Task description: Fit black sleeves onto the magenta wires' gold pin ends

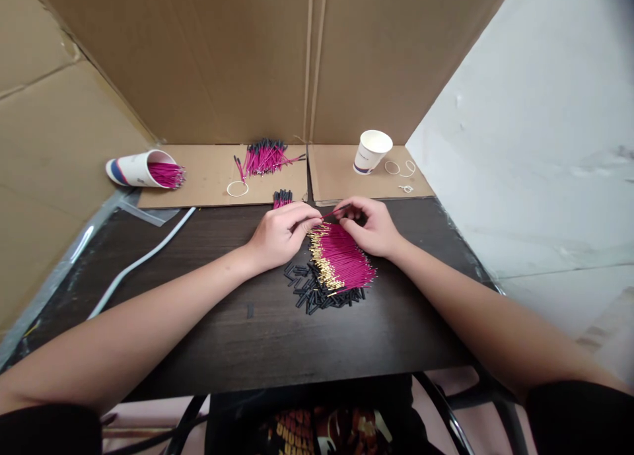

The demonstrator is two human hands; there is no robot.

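Note:
Between my two hands stretches one magenta wire [331,212] with a dark piece at its right end. My left hand [284,232] pinches its left end, thumb against fingers. The fingers of my right hand [370,225] close round the dark end. Just below them lies a pile of magenta wires [347,257] with gold-coloured tips pointing left. Short black sleeves [312,295] are scattered under and in front of that pile. Past my left hand sits a small bunch of wires with black sleeves [282,198], partly hidden by the hand.
A larger heap of black-sleeved magenta wires [266,158] rests on the cardboard strip [208,191] at the back, near a rubber band [238,189]. A paper cup [131,170] full of wires lies on its side at left. Another paper cup [371,152] stands upright by several bands. Cardboard walls [222,59] enclose the back.

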